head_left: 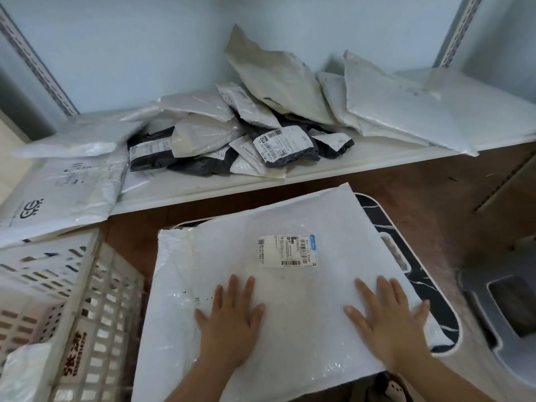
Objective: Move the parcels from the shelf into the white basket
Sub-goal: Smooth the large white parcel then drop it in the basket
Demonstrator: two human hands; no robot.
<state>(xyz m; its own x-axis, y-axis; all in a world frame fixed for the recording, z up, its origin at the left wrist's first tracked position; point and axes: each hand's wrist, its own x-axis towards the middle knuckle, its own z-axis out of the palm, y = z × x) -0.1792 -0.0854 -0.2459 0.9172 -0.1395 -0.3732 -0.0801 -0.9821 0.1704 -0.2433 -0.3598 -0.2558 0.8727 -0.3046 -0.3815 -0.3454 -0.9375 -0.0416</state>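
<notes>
A large flat white parcel (275, 219) with a shipping label (285, 250) lies across the top of a white-rimmed basket (406, 236) and covers most of its opening. My left hand (232, 317) and my right hand (385, 317) rest palm-down on the parcel's near half, fingers spread and gripping nothing. On the white shelf (348, 166) behind, several parcels remain: a heap of white and dark grey bags (232, 132) in the middle, big white ones (406, 111) at the right, and one with black print (58, 195) overhanging the left edge.
White lattice crates (101, 300) stand at the left, one holding a white bag (23, 372). A grey plastic bin (507, 309) sits at the right. Brown floor shows between shelf and basket. Slotted shelf uprights (37, 62) rise at both back corners.
</notes>
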